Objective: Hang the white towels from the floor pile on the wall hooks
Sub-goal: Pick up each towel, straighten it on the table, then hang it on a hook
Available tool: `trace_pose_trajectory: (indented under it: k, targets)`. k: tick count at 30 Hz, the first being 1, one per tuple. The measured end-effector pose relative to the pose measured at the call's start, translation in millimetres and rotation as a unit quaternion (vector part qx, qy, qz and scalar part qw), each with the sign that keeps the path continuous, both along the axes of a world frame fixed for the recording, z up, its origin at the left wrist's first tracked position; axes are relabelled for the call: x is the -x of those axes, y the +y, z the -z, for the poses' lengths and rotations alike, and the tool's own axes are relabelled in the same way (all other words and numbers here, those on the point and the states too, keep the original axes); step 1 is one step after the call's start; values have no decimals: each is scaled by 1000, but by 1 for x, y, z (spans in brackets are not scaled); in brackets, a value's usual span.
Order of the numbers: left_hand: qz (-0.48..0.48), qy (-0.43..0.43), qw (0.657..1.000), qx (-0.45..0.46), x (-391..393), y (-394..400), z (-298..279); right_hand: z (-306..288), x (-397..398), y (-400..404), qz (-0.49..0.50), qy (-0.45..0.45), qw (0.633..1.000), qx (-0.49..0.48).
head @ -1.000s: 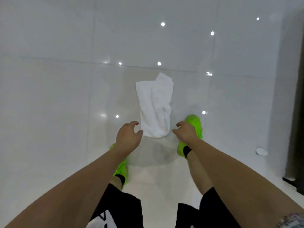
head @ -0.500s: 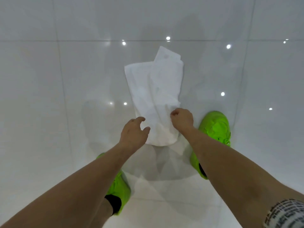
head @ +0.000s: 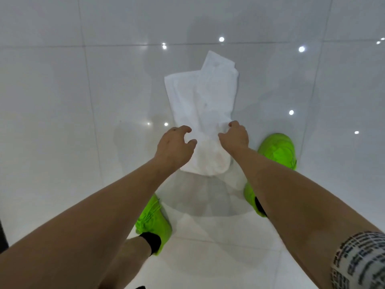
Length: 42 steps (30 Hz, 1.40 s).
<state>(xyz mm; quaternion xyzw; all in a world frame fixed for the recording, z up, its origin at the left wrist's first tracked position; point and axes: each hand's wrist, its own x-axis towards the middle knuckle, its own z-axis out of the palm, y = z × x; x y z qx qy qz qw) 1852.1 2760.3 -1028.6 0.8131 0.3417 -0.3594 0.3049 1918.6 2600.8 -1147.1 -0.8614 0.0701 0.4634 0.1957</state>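
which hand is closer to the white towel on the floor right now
Right. The right hand is on the towel, fingers curled at its right edge. The left hand is open at the towel's left edge; contact is unclear.

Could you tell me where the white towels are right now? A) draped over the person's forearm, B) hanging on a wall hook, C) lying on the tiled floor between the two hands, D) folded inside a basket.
C: the white towels lie on the glossy tiled floor, with the left hand and right hand at their near end.
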Motion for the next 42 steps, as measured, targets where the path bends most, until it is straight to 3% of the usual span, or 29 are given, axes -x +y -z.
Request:
trace_pose_trajectory:
  k: [4, 14, 22, 26, 30, 35, 42]
  targets:
    - [-9, 9, 1000, 7, 13, -6, 13, 17, 14, -1, -18, -8, 1000, -10]
    - [10, 24, 999, 30, 18, -14, -17, -14, 18, -10, -24, 12, 1000, -9]
    - [-7, 21, 1000, 22, 5, -6, 29, 24, 28, -4, -91, -41, 995, 3]
    - [2, 52, 998, 30, 22, -6, 24, 12, 43, -16, -105, -30, 994, -2]
    - [13, 79, 996, 34, 29, -11, -14, -35, 47, -24, -86, 8, 996, -25]
    - [11, 49, 998, 27, -5, -19, -92, -123, 27, -16, -118, 22, 992, -43]
    - [52, -27, 998, -4, -76, -30, -269, -312, -55, -18, -240, -170, 955, -41]
